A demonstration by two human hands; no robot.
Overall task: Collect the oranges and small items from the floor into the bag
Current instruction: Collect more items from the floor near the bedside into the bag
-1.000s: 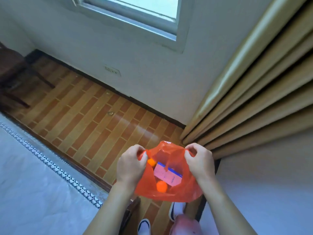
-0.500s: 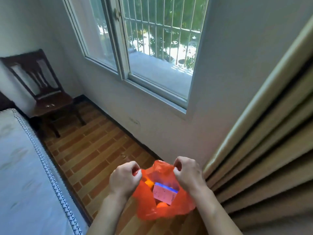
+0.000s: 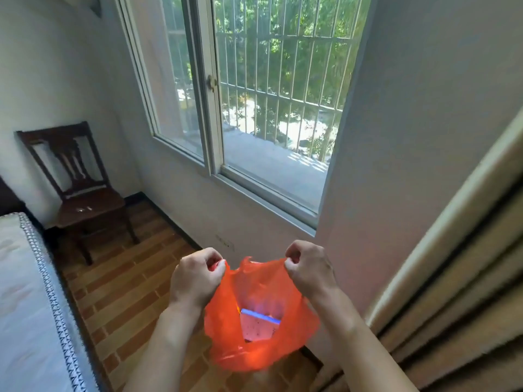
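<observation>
The orange bag point(image 3: 256, 332) is pinched at its rim by the left hand point(image 3: 195, 277) and right hand point(image 3: 307, 268); mouth's stretched between both grips; a pink card point(image 3: 259, 329) is seen below them, inside.

A thin, translucent orange plastic bag point(image 3: 261, 329) hangs between the hands, its mouth stretched open below them. Inside lies a flat pink card with a blue edge point(image 3: 259, 326), tilted, and an orange glow beside it, unclear.
</observation>
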